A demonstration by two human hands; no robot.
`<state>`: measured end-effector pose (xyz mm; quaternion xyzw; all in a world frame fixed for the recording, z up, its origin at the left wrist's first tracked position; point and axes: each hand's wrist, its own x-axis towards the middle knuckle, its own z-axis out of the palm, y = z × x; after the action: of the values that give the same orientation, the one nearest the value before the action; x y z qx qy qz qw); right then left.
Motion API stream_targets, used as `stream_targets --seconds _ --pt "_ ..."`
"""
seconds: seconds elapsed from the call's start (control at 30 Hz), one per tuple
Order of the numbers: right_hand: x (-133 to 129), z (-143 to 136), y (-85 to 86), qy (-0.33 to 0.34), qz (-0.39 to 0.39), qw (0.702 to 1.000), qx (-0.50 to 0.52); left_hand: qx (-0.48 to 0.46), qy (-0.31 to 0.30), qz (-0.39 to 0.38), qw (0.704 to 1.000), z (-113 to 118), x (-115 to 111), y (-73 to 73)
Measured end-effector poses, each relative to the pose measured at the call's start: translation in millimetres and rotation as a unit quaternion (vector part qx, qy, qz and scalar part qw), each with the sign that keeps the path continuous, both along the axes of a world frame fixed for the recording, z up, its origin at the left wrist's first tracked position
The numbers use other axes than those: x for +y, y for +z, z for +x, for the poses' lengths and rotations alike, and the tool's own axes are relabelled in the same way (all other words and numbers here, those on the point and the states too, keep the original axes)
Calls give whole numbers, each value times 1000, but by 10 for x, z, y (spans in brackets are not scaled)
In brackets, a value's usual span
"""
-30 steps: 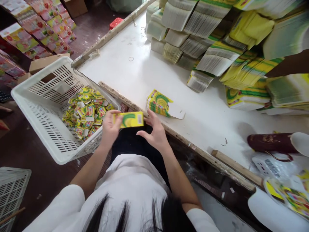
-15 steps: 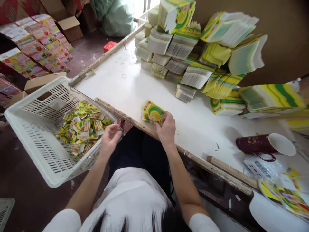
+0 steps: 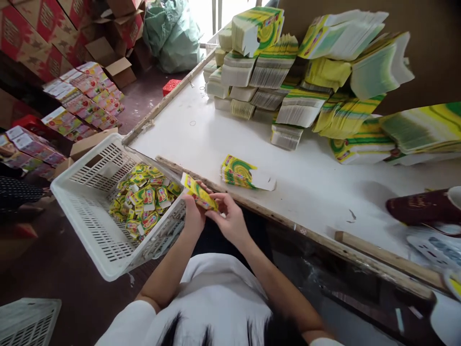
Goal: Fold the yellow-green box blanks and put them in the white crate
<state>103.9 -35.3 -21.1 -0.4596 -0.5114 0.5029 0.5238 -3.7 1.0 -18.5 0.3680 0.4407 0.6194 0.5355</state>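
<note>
A small yellow and green cardboard box (image 3: 199, 193) is held between my two hands, above the table's front edge. My left hand (image 3: 193, 216) grips its left end, where a white flap sticks up. The fingers of my right hand (image 3: 227, 217) close on its right end. Just beyond, a short stack of flat printed cartons (image 3: 240, 174) lies on the white table (image 3: 173, 129), with white flaps reaching out to the right. To my left is a white plastic basket (image 3: 77, 211) with many small yellow-green boxes (image 3: 147, 197) heaped in it.
Bundles of flat cartons (image 3: 273, 67) are piled along the table's back. A dark red mug (image 3: 421, 207) lies on its side at the right. A wooden strip (image 3: 382, 259) runs along the front edge. Stacked pink boxes (image 3: 86, 96) and a green sack (image 3: 173, 38) stand on the floor.
My right hand has left the carton stack and come to my left hand. Both hands now hold one yellow-green box. The view has shifted left.
</note>
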Motion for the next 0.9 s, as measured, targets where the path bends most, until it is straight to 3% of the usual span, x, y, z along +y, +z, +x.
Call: stream_targets --seconds 0.1,0.17,0.27,0.37,0.47,0.53,0.63,0.73,0.8,0.9 --pt "100 140 -6 -35 48 998 -38 32 17 -3 999 -109 -69 -130" --pt "140 260 22 -39 102 990 -88 64 -5 -2 998 -287 -79 -134" --pt "189 453 87 -63 195 961 -184 114 -127 41 984 -669 -27 62" --pt "245 577 137 -3 272 926 -263 233 -233 89 940 -916 30 333" --pt "240 512 122 67 325 901 -279 373 -321 74 867 -789 6 387" --pt "162 356 64 12 332 907 -258 400 -302 51 864 -571 -47 278" --pt "-34 81 -55 -127 284 933 -181 369 -190 30 909 -314 -124 77" --pt "-144 -25 -101 -172 205 961 -65 386 -140 32 911 -283 -167 0" --pt "-88 46 -65 -164 129 978 -3 435 -150 53 886 -337 -185 12" --pt "119 231 -3 -59 -22 995 77 478 -193 124 848 -400 -218 34"
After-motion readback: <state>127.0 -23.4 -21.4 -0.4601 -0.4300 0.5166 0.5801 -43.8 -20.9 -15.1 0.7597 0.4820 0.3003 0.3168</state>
